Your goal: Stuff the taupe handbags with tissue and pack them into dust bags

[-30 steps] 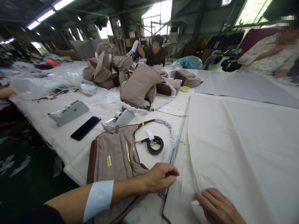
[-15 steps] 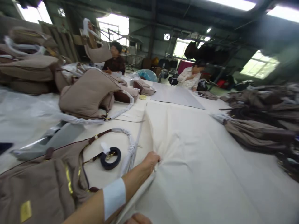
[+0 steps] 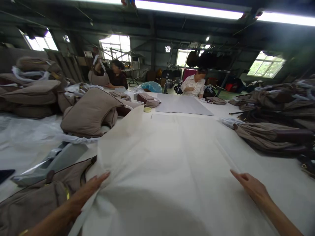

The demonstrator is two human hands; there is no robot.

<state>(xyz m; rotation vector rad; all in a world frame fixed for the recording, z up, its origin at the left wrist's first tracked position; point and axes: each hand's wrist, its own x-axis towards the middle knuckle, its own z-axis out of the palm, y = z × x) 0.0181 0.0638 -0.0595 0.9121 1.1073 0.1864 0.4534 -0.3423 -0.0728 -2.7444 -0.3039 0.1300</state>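
Left hand (image 3: 90,187) spread flat, fingers out, pressed on the left edge of the cream sheet (image 3: 172,164); right hand (image 3: 249,186) likewise flat and uncurled on the sheet's right side, gripping nothing. Lay across the table (image 3: 290,177) before both hands, left edge lifted and draped over the near bag (image 3: 36,200). Looked light, soft and limp, prone to crease and slide; judged best taken by pinching an edge or corner rather than the middle. Just left, a grey holder (image 3: 56,160); beyond it, piled tan bags (image 3: 91,111) with wrapped straps. Farther up the table, a grey sheet (image 3: 182,105) and a small yellow disc (image 3: 147,109). More bags (image 3: 273,134) heaped at right. Two other people (image 3: 118,77) sat at the far end. No legible writing or brand anywhere.
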